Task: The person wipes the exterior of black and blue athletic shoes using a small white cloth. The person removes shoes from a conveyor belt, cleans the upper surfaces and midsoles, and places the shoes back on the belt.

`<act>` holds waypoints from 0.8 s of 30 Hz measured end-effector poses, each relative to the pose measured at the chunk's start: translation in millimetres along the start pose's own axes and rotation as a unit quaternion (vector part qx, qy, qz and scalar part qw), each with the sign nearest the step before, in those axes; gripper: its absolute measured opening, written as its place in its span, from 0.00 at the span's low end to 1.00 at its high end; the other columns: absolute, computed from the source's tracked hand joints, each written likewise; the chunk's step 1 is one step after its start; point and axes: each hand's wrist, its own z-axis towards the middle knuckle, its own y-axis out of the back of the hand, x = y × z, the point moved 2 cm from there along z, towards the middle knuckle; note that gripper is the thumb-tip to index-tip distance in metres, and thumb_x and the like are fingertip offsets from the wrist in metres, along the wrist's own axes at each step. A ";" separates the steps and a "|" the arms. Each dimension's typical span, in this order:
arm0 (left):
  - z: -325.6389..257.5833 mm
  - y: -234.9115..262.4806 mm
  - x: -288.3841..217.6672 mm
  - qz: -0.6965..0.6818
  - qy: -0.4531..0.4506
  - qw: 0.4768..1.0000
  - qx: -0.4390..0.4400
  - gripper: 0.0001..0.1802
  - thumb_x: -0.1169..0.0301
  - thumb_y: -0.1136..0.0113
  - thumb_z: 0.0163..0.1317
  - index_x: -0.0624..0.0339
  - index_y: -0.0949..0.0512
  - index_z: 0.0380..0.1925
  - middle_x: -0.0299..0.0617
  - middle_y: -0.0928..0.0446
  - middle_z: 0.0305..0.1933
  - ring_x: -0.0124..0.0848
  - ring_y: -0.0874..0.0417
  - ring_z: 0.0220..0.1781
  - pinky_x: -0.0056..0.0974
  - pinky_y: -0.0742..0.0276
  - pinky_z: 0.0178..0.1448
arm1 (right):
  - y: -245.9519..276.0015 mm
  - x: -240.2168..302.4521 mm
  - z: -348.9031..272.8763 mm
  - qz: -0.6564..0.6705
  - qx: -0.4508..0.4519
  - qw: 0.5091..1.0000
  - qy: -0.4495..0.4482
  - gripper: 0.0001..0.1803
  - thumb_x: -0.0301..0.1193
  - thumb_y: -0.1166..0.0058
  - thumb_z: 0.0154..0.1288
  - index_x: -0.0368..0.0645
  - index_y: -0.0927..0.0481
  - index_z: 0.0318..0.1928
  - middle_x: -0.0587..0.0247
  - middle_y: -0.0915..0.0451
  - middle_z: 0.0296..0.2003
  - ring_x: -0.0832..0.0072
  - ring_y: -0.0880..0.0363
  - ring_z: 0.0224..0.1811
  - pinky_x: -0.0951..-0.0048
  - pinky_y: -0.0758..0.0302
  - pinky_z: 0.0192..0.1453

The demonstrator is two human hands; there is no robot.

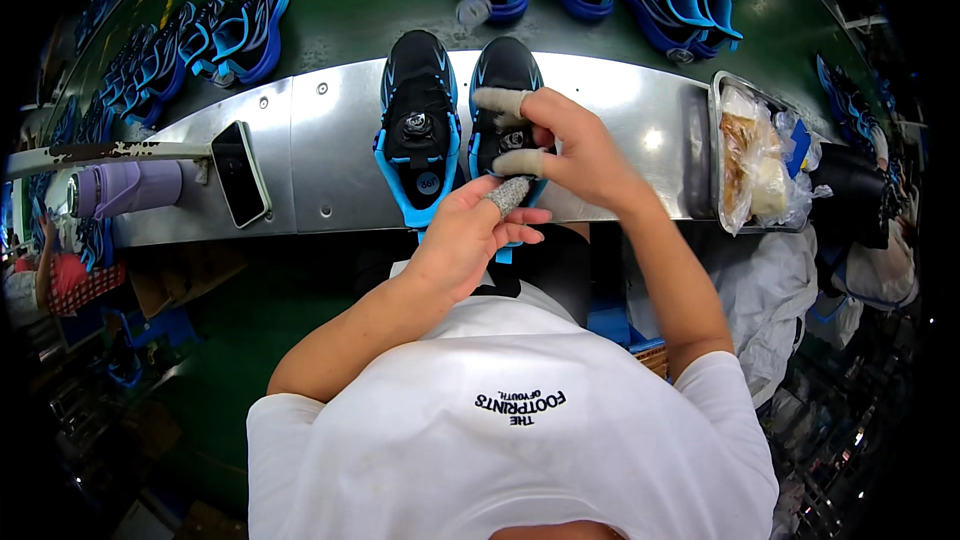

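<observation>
Two black sneakers with bright blue trim lie side by side before me, toes pointing away. The left sneaker [416,125] shows its round lacing dial and insole, and no hand touches it. Both hands are on the right sneaker [503,65]. At its heel, my left hand [470,230] is closed, its grey-wrapped thumb over the collar and its fingers beneath. From the right side my right hand [575,145] grips the upper, with pale covers on the index finger and thumb. These two lie apart, either side of the dial. The hands partly hide the shoe's opening.
A steel ledge [335,160] edges the green work surface [360,0]. On the left are a phone [240,175] and a purple flask [130,187]; a metal tray [716,130] with bagged items sits right. More sneakers [250,30] stand beyond the ledge.
</observation>
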 end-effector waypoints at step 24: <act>10.8 3.9 1.1 0.003 0.031 0.999 -0.007 0.15 0.76 0.57 0.71 0.70 0.32 0.55 0.51 0.26 0.55 0.42 0.18 0.55 0.34 0.13 0.34 | -21.8 -10.6 -6.5 -0.113 -0.103 0.987 0.044 0.25 0.29 0.36 0.53 0.54 0.18 0.55 0.67 0.33 0.30 0.73 0.32 0.31 0.72 0.31 0.37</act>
